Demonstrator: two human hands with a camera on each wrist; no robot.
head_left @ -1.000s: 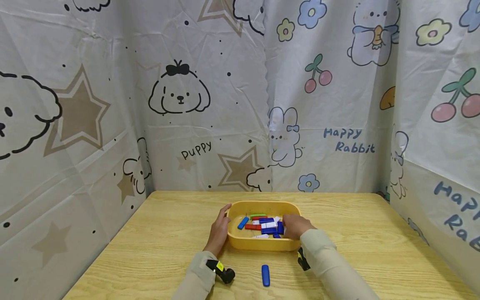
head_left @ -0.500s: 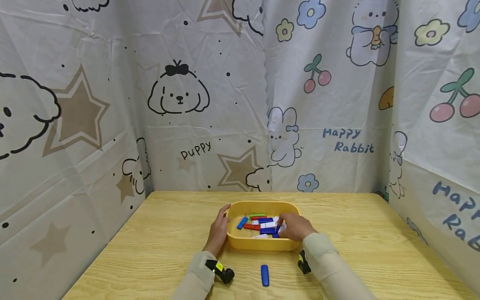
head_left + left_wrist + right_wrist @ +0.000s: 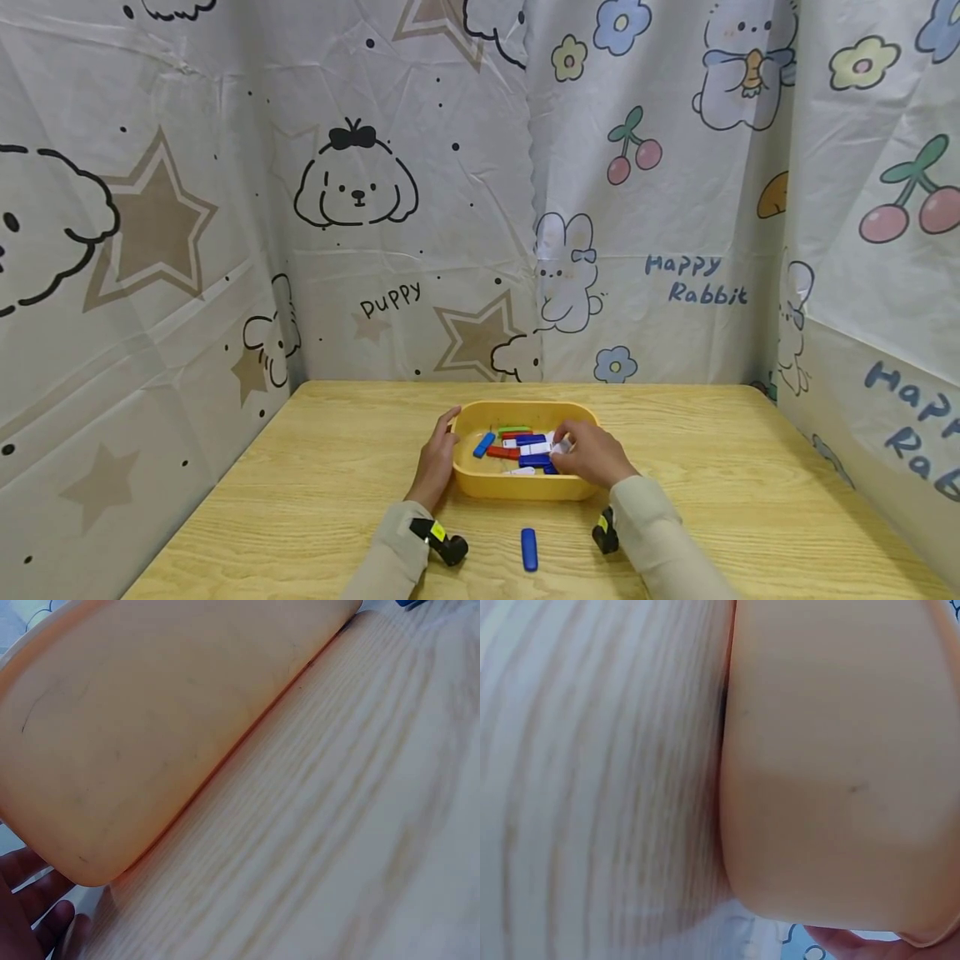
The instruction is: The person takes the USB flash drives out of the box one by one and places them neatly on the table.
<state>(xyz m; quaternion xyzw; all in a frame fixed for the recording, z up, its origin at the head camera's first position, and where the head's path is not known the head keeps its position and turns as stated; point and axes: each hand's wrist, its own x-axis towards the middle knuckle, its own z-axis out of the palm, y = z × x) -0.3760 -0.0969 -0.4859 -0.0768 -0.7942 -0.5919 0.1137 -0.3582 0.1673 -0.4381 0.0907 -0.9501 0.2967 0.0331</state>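
Observation:
A yellow plastic tub (image 3: 525, 487) stands on the table in the head view, with several small oblong pieces in blue, white, red and green inside. My left hand (image 3: 435, 462) rests along the tub's left end, its fingers against the outside. The left wrist view shows those fingers (image 3: 37, 900) at the tub's corner. My right hand (image 3: 592, 452) reaches over the tub's front right rim. Its thumb and forefinger pinch a small white piece (image 3: 561, 447), partly hidden by the fingers. A white piece with a band (image 3: 535, 448) and a red piece (image 3: 503, 452) lie beside it.
One dark blue oblong piece (image 3: 529, 550) lies on the wooden table (image 3: 315, 500) in front of the tub, between my forearms. A patterned cloth (image 3: 405, 333) hangs behind the table and along both sides.
My right hand has turned and risen slightly inside the tub. The blue piece seen at its fingertips is no longer visible there; a white one shows instead. My left hand stays in place.

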